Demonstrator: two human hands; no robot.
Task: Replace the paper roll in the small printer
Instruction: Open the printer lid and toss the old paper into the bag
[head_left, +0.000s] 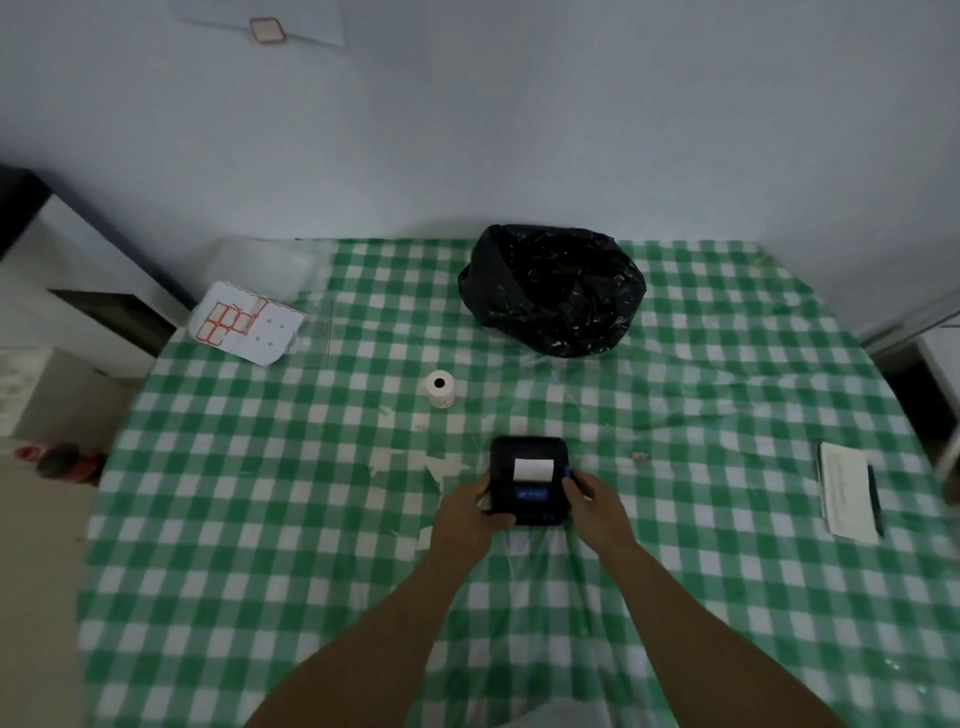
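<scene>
Both our forearms reach in: left hand (465, 512) & right hand (597, 501) clamp the small black printer (527, 480) from either side, mid-table on the green check tablecloth (311, 519). Spare paper roll (440, 389) stands upright, well apart, w/ black bag (550, 288) behind.

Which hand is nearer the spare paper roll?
Left. The left hand grips the printer's left side, below the paper roll; the right hand holds the far side.
</scene>
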